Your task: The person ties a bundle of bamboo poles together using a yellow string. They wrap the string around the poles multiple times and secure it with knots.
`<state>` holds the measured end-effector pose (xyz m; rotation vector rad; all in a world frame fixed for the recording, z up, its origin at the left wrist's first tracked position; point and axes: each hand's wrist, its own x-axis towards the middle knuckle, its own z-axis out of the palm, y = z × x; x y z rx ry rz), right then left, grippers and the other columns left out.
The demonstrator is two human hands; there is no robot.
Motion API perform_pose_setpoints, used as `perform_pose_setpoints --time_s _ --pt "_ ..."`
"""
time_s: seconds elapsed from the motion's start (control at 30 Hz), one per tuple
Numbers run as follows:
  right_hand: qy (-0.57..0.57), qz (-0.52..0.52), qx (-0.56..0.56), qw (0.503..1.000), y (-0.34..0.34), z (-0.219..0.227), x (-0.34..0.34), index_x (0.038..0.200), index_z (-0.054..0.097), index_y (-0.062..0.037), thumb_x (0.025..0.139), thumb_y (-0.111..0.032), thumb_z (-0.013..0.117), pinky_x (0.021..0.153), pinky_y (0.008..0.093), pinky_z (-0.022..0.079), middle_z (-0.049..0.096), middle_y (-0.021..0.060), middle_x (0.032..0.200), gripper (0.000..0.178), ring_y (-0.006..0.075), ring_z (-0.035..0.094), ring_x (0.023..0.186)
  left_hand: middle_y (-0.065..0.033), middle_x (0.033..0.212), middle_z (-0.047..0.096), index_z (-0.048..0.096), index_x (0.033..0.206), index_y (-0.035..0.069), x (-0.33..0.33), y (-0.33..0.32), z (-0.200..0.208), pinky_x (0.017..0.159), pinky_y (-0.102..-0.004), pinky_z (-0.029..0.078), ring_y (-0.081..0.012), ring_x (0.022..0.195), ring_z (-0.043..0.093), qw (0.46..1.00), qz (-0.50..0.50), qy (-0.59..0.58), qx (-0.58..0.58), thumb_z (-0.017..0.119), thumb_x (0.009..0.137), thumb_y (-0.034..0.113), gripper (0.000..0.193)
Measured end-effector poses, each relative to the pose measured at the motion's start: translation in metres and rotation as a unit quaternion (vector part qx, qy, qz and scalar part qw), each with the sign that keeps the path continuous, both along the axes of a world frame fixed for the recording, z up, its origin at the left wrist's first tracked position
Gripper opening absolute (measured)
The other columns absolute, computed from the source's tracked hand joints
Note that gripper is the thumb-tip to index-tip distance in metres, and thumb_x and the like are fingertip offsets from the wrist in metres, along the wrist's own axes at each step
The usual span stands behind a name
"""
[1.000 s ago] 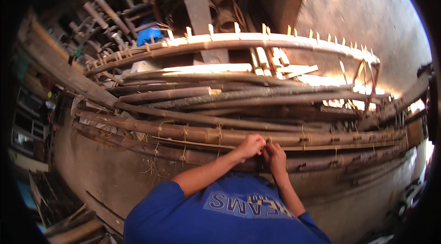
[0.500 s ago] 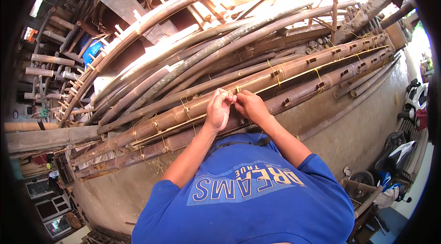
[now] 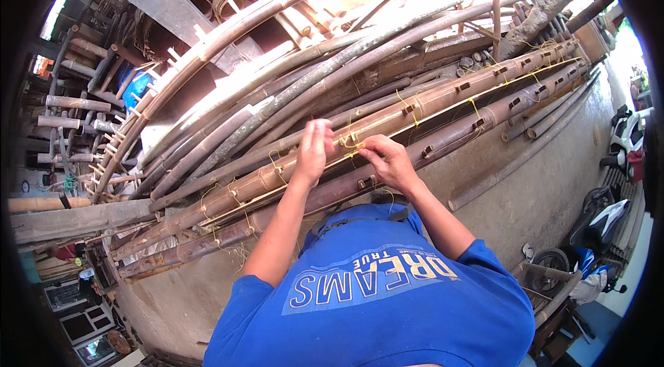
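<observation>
Yellow twine (image 3: 349, 139) pinched by both hands, left (image 3: 312, 149) and right (image 3: 387, 160), on bamboo pole (image 3: 443, 101).

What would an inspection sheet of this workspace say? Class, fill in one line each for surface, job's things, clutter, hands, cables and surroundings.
Surface: bare concrete ground beside the work.
Job's things: long bamboo poles laid side by side, lashed with yellow twine at intervals.
Clutter: loose curved bamboo poles stacked behind; a bamboo strip with pegs arching over them.
Hands: left hand and right hand both at one twine tie, fingers pinching it.
Cables: nothing seen.
Surroundings: a blue container at left, parked motorbikes at right, a wooden crate lower right.
</observation>
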<state>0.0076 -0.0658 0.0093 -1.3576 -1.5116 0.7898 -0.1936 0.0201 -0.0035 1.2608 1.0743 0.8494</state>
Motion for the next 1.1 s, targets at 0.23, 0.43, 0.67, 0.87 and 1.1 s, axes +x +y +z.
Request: perform_pose_setpoints --time_s 0.23,0.43,0.67,0.87,1.1 --pt "0.239 -0.013 -0.122 0.963 -0.001 -0.018 -0.017 0.108 0.071 0.0 0.101 -0.011 0.068 0.08 0.0286 0.057 0.075 0.0047 0.094 0.014 0.0094 0.068 0.089 -0.0134 0.088 0.067 0.063 0.127 0.004 -0.005 -0.044 -0.013 0.07 -0.0391 0.055 -0.0218 0.071 0.064 0.968 -0.189 0.165 0.018 0.046 0.111 0.035 0.039" --pt "-0.119 0.019 -0.017 0.993 0.012 -0.035 -0.018 0.097 0.07 -0.0012 0.092 -0.016 0.071 0.074 0.0477 0.055 0.069 0.0215 0.091 0.015 0.0432 0.067 0.084 -0.0215 0.112 0.058 0.062 0.126 -0.003 -0.001 -0.071 -0.005 0.091 -0.0459 0.05 -0.038 0.101 0.059 0.838 -0.139 0.394 0.352 0.06 0.099 0.012 0.031" --pt "-0.124 0.029 -0.02 0.992 0.017 -0.033 -0.017 0.096 0.074 -0.0018 0.09 -0.015 0.07 0.077 0.0469 0.054 0.068 0.0195 0.089 0.015 0.0412 0.067 0.087 -0.0189 0.119 0.066 0.067 0.125 -0.003 0.005 -0.056 -0.021 0.095 -0.0456 0.05 -0.0375 0.106 0.063 0.884 -0.088 0.349 0.298 0.061 0.099 0.015 0.032" --pt "-0.105 -0.045 -0.029 0.993 0.01 -0.034 -0.023 0.096 0.071 -0.0054 0.09 -0.013 0.07 0.076 0.046 0.054 0.064 0.0171 0.09 0.01 0.0393 0.065 0.087 -0.0198 0.106 0.074 0.075 0.112 0.001 -0.001 -0.026 -0.033 0.088 -0.0439 0.054 -0.039 0.1 0.071 0.951 -0.129 0.247 0.135 0.065 0.095 0.021 0.028" --pt "-0.131 -0.023 0.02 0.991 0.008 -0.04 -0.022 0.098 0.068 -0.009 0.091 -0.013 0.069 0.073 0.0473 0.053 0.061 0.0152 0.085 0.008 0.0372 0.065 0.085 -0.003 0.092 0.075 0.076 0.103 -0.001 -0.004 -0.012 -0.045 0.074 -0.0269 0.051 -0.0082 0.082 0.063 0.973 -0.123 0.195 -0.018 0.069 0.096 0.017 0.02"
